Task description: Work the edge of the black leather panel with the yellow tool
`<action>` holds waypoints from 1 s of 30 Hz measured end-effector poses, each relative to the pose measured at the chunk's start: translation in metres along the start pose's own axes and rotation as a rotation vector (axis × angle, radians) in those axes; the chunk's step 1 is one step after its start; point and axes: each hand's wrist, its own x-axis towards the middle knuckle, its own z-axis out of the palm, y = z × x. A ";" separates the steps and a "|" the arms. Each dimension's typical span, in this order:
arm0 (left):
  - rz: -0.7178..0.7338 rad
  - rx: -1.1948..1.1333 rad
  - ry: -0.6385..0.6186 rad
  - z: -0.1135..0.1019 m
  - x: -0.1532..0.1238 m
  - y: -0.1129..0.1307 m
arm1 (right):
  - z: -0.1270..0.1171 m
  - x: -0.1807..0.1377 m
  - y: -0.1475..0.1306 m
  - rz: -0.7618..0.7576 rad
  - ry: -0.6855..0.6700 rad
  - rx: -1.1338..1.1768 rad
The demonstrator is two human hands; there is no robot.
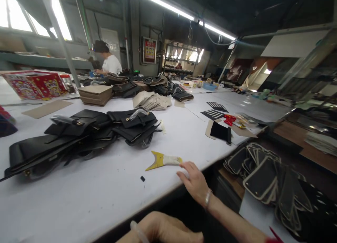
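Observation:
My right hand [195, 181] lies flat at the near edge of the white table [105, 190], fingers apart and holding nothing. Its fingertips are just short of the white-wrapped handle of a yellow fishtail-shaped scraper tool [162, 161] lying on the table. My left hand [160, 230] shows only partly at the bottom edge, curled below the table edge, with a pale translucent strip [137, 231] across it; whether it grips the strip is unclear. A tiny black scrap [142, 178] lies left of the tool.
Heaps of black leather bag parts [79, 134] fill the table's left and middle. A black folded piece [221, 131] and red bits [229, 119] lie to the right. Black beige-edged panels [263, 176] are stacked on a lower surface. A co-worker [110, 64] works far back, near a red box [34, 84].

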 end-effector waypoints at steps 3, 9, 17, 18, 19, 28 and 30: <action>-0.010 -0.041 -0.099 -0.002 -0.006 0.010 | 0.009 0.053 -0.009 -0.141 -0.182 -0.094; -0.108 -0.260 -0.205 -0.002 -0.006 0.013 | 0.029 0.083 -0.021 -0.148 -0.421 -0.172; -0.070 -0.191 -0.200 -0.001 -0.004 0.009 | -0.086 -0.001 0.011 0.186 -0.657 0.221; -0.073 -0.185 -0.207 -0.001 -0.004 0.010 | -0.096 -0.021 0.016 0.227 -0.716 0.326; -0.076 -0.184 -0.206 -0.001 -0.005 0.010 | -0.103 -0.042 0.019 0.329 -0.777 0.547; -0.105 -0.193 -0.136 -0.004 -0.015 0.020 | -0.064 -0.134 -0.022 0.655 -0.953 0.638; -0.130 -0.126 -0.099 -0.006 -0.018 0.025 | -0.059 -0.131 -0.030 0.617 -0.920 0.585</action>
